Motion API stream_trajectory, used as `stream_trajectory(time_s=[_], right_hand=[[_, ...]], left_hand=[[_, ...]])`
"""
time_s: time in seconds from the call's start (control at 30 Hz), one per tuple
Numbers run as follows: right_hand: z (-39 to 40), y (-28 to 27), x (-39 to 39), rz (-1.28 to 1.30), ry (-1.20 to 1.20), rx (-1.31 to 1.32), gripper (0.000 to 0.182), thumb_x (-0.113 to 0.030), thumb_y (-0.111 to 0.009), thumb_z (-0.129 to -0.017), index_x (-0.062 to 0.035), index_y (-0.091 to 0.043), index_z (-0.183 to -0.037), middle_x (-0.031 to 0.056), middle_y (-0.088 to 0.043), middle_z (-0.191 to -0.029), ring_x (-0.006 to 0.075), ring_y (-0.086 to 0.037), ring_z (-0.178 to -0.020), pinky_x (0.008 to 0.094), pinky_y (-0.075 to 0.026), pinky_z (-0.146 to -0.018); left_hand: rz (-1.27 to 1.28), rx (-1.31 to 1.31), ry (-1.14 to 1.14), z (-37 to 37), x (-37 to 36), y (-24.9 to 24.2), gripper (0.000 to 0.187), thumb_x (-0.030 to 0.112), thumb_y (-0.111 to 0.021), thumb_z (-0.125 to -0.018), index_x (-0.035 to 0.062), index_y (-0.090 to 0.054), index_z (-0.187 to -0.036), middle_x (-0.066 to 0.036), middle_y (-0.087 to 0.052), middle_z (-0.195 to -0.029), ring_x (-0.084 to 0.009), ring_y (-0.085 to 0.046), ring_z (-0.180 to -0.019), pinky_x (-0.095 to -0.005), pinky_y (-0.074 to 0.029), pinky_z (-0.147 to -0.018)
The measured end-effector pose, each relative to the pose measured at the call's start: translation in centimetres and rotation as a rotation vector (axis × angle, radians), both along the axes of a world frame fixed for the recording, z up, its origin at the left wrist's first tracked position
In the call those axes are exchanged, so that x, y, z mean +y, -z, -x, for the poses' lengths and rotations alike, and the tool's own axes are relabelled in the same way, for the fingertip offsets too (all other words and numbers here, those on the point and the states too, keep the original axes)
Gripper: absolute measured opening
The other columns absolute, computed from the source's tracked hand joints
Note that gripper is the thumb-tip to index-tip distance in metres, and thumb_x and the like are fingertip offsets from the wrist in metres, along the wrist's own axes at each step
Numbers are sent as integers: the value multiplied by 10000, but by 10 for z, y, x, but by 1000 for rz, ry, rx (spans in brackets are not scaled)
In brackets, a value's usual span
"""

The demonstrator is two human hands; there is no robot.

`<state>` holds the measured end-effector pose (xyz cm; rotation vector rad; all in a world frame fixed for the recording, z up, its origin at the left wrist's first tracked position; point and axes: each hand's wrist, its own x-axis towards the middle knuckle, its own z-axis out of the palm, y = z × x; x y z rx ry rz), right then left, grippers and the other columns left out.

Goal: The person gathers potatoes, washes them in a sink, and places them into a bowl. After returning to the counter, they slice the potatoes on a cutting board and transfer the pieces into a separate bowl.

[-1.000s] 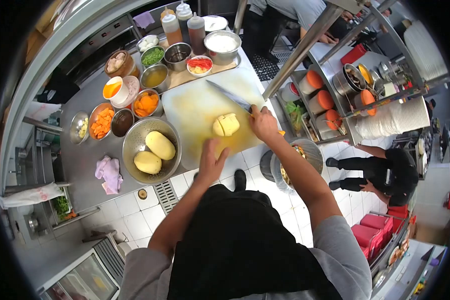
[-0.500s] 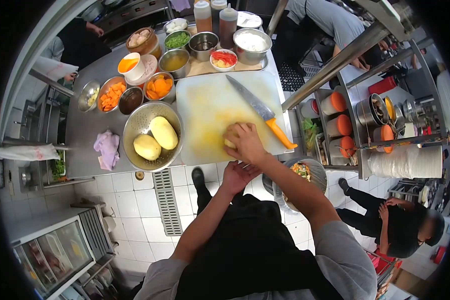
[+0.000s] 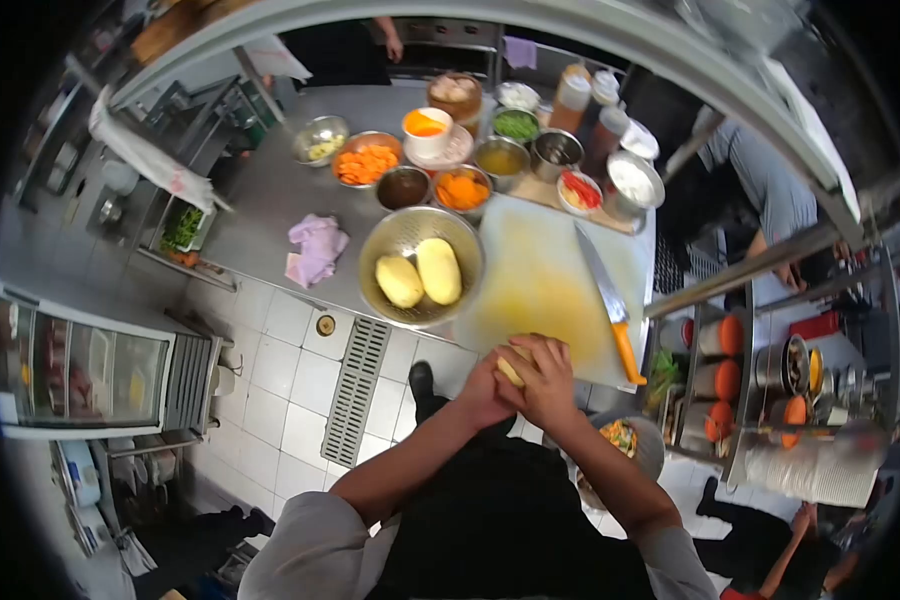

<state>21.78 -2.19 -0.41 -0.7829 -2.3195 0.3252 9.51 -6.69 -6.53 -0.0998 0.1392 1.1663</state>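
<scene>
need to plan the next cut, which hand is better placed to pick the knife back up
Right, probably: the knife lies on the board's right side, handle toward the right hand. The left hand sits farther off, cupping the cut potato.

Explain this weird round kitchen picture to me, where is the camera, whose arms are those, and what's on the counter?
The camera sits on the person's head and looks down, so the arms coming up from the bottom are their own; the wide lens bends everything round. Both hands, the left hand and the right hand, are cupped together around pale yellow cut potato pieces at the near edge of a white cutting board. On the board lies a knife with an orange handle, untouched. Left of it a metal colander holds two whole peeled potatoes. Behind are small bowls of chopped carrot and other ingredients, squeeze bottles, and a pink cloth on the steel counter. Other people work at the edges.
</scene>
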Motion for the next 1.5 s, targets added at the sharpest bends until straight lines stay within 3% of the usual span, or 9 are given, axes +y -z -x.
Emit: stream_trajectory(time_s=[0.17, 0.53, 0.7, 0.8, 0.93, 1.03, 1.1, 1.2, 1.5], right_hand=[[135, -27, 67, -79, -212, 181, 366, -291, -737, -791, -114, -703, -1110, 65, -612, -1139, 276, -579, -1049, 427, -416, -883], [446, -70, 225, -102, -457, 339, 332, -243, -713, -838, -128, -688, -1148, 57, -605, -1169, 277, -552, -1107, 426, -416, -920], [508, -77, 271, -174, -396, 416, 324, -259, -691, -867, -114, -680, -1156, 86, -638, -1148, 323, -587, -1083, 438, -445, -938], [513, -69, 277, 95, -379, 293, 325, -147, -675, -862, -78, -654, -1179, 98, -619, -1208, 315, -570, -1123, 411, -430, -978], [477, -42, 274, 404, -52, 171, 325, -75, -670, -891, -39, -609, -1208, 141, -599, -1284, 318, -575, -1191, 376, -453, -1001], [401, -35, 232, 260, -159, 271, 339, -36, -652, -893, -14, -585, -1224, 181, -593, -1282, 314, -591, -1175, 367, -471, -979], [343, -36, 191, 250, -228, 352, 333, 2, -654, -873, -9, -590, -1200, 187, -595, -1279, 317, -618, -1124, 364, -512, -910], [249, -26, 137, 356, -97, 177, 340, 6, -659, -862, -4, -592, -1195, 188, -607, -1243, 308, -635, -1086, 350, -547, -860], [120, 4, 71, 402, 270, -113, 416, -55, -722, -801, -21, -596, -1195, 202, -607, -1208, 393, -584, -1120, 442, -503, -937]], left_hand=[[237, 425, -249, 122, 46, -91, 491, 397, -225, -1060, 82, -492, -1327, -114, -560, -1342, -274, -534, -1266, -444, -412, -1090], [0, 614, -564, 423, 194, -130, 449, 327, -215, -1061, 53, -486, -1292, -136, -574, -1261, -287, -568, -1196, -437, -470, -1043], [-13, 683, -536, 491, 249, -140, 435, 316, -222, -1066, 41, -490, -1269, -136, -578, -1233, -281, -556, -1201, -447, -474, -1029], [-3, 752, -553, 519, 272, -98, 429, 274, -246, -1064, 2, -497, -1279, -188, -571, -1282, -329, -536, -1229, -465, -445, -1057], [434, 2445, -883, 548, 256, -27, 465, 326, -556, -965, -84, -558, -1185, -281, -576, -1261, -436, -500, -1225, -514, -422, -1046], [634, 2378, -747, 557, 265, 21, 419, 263, -631, -917, -106, -590, -1109, -272, -630, -1144, -405, -611, -1099, -489, -543, -900], [447, 1809, -431, 552, 255, 12, 323, 140, -593, -917, -118, -569, -1110, -239, -657, -1024, -341, -700, -861, -416, -631, -659], [347, 1629, -628, 539, 248, 17, 239, 45, -545, -906, -118, -557, -1081, -204, -656, -940, -267, -701, -696, -342, -635, -514], [247, 1341, -614, 519, 136, 58, 302, 122, -581, -956, -135, -508, -1099, -220, -639, -1019, -277, -698, -782, -371, -636, -604]])
